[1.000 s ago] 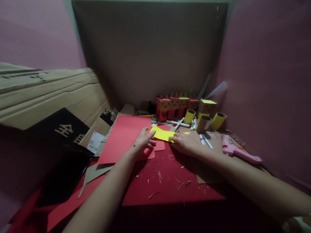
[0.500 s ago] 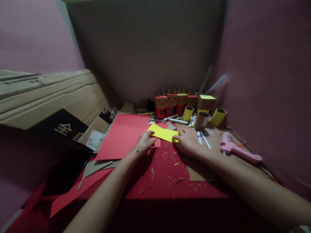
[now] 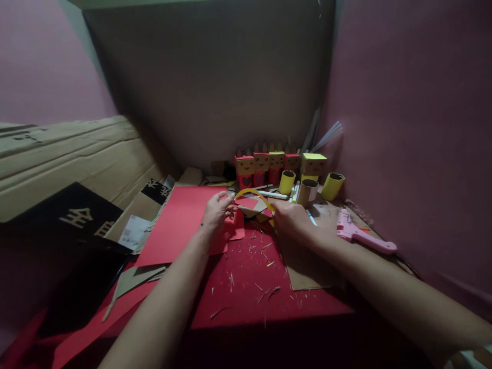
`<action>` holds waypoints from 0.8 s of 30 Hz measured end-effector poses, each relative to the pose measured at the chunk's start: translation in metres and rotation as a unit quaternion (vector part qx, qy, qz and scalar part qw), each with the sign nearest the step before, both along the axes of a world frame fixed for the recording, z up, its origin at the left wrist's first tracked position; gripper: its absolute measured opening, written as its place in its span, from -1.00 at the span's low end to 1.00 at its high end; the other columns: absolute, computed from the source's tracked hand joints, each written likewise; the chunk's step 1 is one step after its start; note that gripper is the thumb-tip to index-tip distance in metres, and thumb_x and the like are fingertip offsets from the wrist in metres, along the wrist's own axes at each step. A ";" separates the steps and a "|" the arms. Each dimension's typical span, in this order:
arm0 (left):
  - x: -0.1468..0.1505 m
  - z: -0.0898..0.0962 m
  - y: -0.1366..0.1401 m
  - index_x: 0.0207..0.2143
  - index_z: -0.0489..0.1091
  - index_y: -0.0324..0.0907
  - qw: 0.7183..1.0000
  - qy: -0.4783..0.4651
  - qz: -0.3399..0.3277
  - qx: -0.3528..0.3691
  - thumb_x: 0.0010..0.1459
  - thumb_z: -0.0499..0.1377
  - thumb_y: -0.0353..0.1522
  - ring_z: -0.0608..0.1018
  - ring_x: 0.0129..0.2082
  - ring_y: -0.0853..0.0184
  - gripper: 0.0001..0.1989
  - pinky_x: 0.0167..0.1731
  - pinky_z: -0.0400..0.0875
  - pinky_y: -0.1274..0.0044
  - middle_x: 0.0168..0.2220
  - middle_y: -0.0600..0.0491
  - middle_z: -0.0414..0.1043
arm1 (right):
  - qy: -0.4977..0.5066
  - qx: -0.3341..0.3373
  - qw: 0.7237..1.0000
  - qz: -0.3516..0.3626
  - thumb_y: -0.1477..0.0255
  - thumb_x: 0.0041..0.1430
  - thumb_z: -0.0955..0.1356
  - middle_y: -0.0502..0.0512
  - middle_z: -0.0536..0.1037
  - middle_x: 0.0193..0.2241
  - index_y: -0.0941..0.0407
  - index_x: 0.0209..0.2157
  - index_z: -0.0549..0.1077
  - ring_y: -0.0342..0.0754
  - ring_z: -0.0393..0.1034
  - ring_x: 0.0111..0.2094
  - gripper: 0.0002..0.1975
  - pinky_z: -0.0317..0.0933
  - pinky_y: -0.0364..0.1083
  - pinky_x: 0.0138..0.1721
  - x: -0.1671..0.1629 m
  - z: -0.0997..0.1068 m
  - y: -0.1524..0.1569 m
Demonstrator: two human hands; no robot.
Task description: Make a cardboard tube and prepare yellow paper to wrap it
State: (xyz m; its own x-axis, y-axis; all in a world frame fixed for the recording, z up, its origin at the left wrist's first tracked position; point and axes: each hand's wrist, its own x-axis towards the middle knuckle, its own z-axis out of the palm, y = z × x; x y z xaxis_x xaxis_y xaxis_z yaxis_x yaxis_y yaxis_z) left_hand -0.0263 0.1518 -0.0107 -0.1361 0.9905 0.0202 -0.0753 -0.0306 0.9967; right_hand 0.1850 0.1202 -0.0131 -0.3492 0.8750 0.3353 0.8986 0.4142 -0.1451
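Observation:
A yellow paper strip (image 3: 249, 190) bows upward in an arch between my two hands, seen nearly edge-on. At its left end, my left hand (image 3: 217, 211) pinches it between thumb and fingers. My right hand (image 3: 292, 219) grips the other end, its fingertips partly hidden behind the hand. Red paper and cardboard scraps (image 3: 251, 204) lie beneath the arch. To the left, a large red paper sheet (image 3: 180, 220) passes under my left hand. Beyond my right hand stand a bare cardboard tube (image 3: 308, 193) and a yellow-wrapped tube (image 3: 287, 183).
A pink glue gun (image 3: 363, 236) rests on a cardboard sheet (image 3: 307, 271) at right. Several box-headed paper figures (image 3: 261, 163) line the back, with markers (image 3: 274, 195) before them. Large cardboard (image 3: 77, 159) leans at left. Fibre scraps litter the red cloth (image 3: 238, 292).
The yellow paper strip was nearly flat with its face showing; now it is bent into an arch. My view has shifted slightly to the right.

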 end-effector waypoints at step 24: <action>0.015 0.004 -0.073 -0.20 0.39 -0.25 0.980 0.182 -0.075 0.034 -0.03 0.08 -0.17 0.56 -0.42 0.21 -0.59 -0.38 0.45 0.42 -0.38 -0.09 0.53 | 0.487 -0.348 0.797 0.082 0.30 0.11 0.30 -0.11 0.28 -0.86 0.10 -0.58 0.27 -0.23 0.05 -0.84 -0.74 -0.14 -0.23 -0.80 -0.027 -0.003 -0.021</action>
State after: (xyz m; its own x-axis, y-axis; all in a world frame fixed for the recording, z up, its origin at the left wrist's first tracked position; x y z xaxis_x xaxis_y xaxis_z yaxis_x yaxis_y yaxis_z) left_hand -0.0117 0.0785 -0.0068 0.0406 0.9934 0.1077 0.2769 -0.1148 0.9540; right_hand 0.1584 0.0997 -0.0163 -0.3492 0.9366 -0.0297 0.1618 0.0291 -0.9864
